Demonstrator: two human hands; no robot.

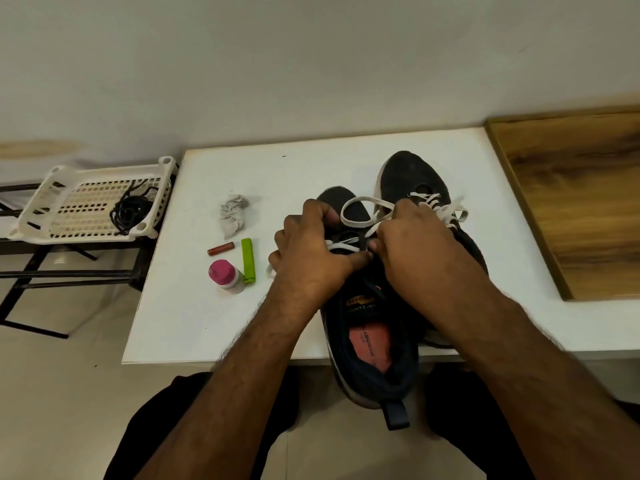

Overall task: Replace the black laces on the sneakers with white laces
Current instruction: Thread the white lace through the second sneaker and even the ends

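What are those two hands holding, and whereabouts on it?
Both the left hand and right hand pinch the white lace close to the eyelets of the near sneaker.

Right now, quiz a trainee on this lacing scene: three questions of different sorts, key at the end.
1. True or false: the black laces lie in the white basket.
2. Which shoe are both hands working on? A) near sneaker B) far sneaker
3. Fill in: the bottle has a ____ cap.

Key: 1 true; 2 A, left hand and right hand pinch its white lace; 3 pink.
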